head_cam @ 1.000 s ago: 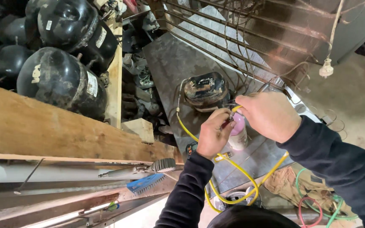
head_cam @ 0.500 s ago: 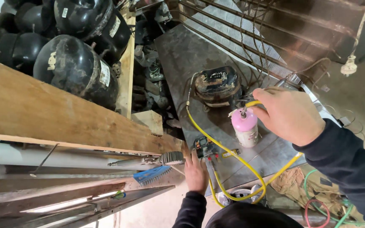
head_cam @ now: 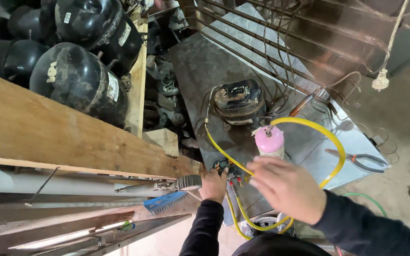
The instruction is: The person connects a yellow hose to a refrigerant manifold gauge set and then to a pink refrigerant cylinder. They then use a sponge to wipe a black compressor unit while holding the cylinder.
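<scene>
**Hands at the gauge set and the pink can**

My left hand (head_cam: pixel 214 185) is down at the near edge of the metal surface (head_cam: pixel 200 61), closed around the manifold gauge set (head_cam: pixel 226 167), though my grip on it is half hidden and I can't say which part I'm pinching. My right hand (head_cam: pixel 288 187) hovers loose and open, fingers spread and clamped on nothing, just in front of the small pink refrigerant can (head_cam: pixel 269 141). The can stands upright on the surface, just beside the black compressor (head_cam: pixel 239 100), with the yellow charging hose (head_cam: pixel 330 142) arching from its top, round to the right and back down toward the gauges. A second yellow run goes from the gauges up to the compressor's left side.

I judge the step in hand to be work at the gauge valves, with the can already hooked up. The next move calls for a steady left hand on the manifold and a careful right hand that doesn't tip the can or kink the hose. Pliers (head_cam: pixel 361 160) lie to the right, well apart from both hands.
</scene>
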